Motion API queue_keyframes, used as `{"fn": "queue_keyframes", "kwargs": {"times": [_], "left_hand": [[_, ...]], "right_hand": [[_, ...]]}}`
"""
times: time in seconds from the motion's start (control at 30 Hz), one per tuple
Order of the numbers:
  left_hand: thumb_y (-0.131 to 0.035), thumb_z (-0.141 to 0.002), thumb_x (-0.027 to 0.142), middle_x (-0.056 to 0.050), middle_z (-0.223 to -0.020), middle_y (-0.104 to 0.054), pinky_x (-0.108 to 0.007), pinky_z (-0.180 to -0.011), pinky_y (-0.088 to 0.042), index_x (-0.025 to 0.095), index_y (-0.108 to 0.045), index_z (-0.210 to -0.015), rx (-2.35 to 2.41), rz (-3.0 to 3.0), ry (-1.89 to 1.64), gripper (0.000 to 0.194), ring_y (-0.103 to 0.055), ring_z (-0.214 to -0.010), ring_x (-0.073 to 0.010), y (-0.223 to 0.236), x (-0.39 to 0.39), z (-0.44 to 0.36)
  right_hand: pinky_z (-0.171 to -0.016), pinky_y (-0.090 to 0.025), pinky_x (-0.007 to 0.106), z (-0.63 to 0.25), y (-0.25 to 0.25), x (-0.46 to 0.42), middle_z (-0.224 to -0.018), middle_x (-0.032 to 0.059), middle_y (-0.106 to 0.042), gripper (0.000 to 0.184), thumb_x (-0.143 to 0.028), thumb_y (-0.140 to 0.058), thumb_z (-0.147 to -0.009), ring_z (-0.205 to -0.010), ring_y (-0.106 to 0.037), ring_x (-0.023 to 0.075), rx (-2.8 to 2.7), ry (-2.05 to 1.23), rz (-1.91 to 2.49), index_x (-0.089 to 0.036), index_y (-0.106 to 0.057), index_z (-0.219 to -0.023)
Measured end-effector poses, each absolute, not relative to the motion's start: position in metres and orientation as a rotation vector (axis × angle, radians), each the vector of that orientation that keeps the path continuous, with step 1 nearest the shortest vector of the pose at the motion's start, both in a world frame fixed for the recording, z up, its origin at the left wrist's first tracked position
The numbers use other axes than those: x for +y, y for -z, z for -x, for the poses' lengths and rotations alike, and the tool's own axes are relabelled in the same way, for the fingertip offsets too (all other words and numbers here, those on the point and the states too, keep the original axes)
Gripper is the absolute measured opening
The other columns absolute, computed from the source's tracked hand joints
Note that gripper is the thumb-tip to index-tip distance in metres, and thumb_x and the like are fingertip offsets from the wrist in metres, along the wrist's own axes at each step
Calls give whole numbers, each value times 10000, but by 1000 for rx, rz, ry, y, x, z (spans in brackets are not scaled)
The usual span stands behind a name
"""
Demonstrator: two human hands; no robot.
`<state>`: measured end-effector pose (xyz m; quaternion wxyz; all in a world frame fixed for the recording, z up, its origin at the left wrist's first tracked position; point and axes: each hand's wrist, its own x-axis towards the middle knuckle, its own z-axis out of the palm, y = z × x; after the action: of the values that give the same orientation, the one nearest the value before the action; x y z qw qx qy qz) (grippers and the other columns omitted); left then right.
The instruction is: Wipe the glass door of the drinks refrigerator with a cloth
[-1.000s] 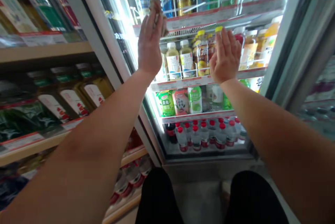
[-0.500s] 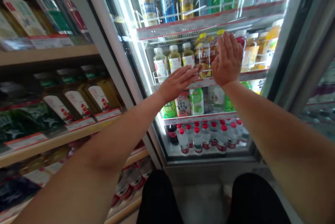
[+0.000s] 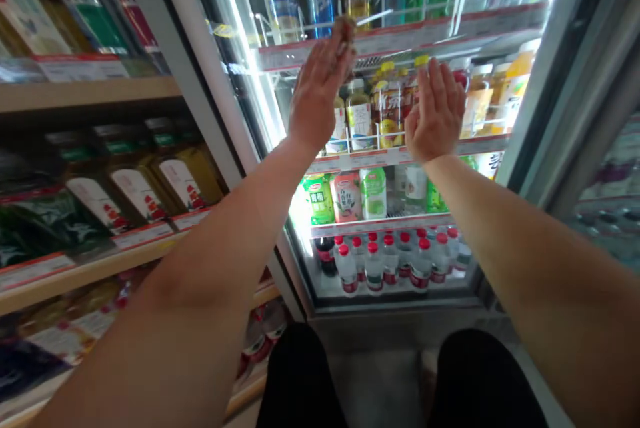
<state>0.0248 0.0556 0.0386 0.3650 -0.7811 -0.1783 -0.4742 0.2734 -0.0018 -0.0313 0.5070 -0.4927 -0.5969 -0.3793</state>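
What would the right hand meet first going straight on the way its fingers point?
Probably nothing as far as the picture shows: the right hand seems flat against the glass door. The upper shelf edge lines up ahead but appears behind the glass; depth is unclear.

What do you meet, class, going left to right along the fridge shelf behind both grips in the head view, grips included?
Left grip, white-capped bottle with white label, yellow-capped brown drink bottles, right grip, white-capped peach-coloured bottle, orange-filled bottle.
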Motion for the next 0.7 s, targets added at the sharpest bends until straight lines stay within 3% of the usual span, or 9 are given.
{"fn": "queue_keyframes", "kwargs": {"times": [0.07,0.13,0.23,0.33,0.4,0.5,0.63,0.7], "left_hand": [[-151,-1140,219,77,-1744,-179,-492,-1358,-151,319,-287,-1649,-452,1966,1205,536,-98,-1620,-170,-24,51,-8],[-183,-1130,165,1,-1708,-318,-482,-1334,-246,297,-337,-1636,-369,1971,1113,545,-156,-1618,-179,0,38,2],[-222,-1135,164,-14,-1630,-460,-455,-1298,-341,302,-395,-1615,-289,2038,850,529,-253,-1595,-185,17,24,9],[-172,-1151,217,41,-1686,-362,-469,-1301,-327,321,-373,-1621,-306,1982,908,521,-255,-1590,-189,-16,36,11],[-127,-1158,267,68,-1736,-227,-509,-1333,-243,306,-293,-1648,-344,1937,1014,519,-203,-1595,-208,-45,50,13],[-118,-1158,297,44,-1754,-160,-533,-1347,-193,267,-274,-1657,-392,1930,1089,524,-150,-1608,-234,-48,57,14],[-212,-1128,143,-44,-1653,-423,-501,-1318,-300,252,-400,-1612,-314,2070,840,530,-218,-1606,-204,16,29,11],[-323,-1123,140,-12,-1572,-536,-431,-1298,-360,292,-466,-1569,-221,2137,684,493,-343,-1559,-177,32,16,8]], "right_hand": [[-1331,-192,539,-274,31,-2,-1707,69,-286,714,-288,-364,-942,-1614,-205,257,-1438,927,1195,-138,-356,-1639],[-1327,-205,541,-273,32,-1,-1702,65,-298,718,-287,-368,-933,-1607,-228,255,-1426,942,1190,-130,-373,-1634],[-1328,-206,519,-273,33,1,-1699,44,-306,701,-305,-336,-954,-1607,-222,232,-1403,946,1161,-146,-376,-1635],[-1330,-198,516,-274,33,3,-1695,51,-318,707,-310,-335,-948,-1607,-216,233,-1399,957,1136,-141,-378,-1633],[-1324,-206,536,-275,33,4,-1687,75,-332,723,-299,-359,-925,-1597,-246,256,-1410,971,1134,-104,-394,-1621],[-1323,-213,534,-276,33,6,-1681,79,-345,721,-296,-359,-920,-1590,-263,260,-1402,986,1121,-102,-410,-1612],[-1334,-185,518,-275,33,5,-1693,61,-322,699,-306,-339,-948,-1606,-220,245,-1398,941,1124,-141,-392,-1626],[-1336,-182,529,-274,32,3,-1697,76,-311,704,-295,-352,-944,-1610,-215,255,-1421,928,1150,-123,-388,-1626]]}}
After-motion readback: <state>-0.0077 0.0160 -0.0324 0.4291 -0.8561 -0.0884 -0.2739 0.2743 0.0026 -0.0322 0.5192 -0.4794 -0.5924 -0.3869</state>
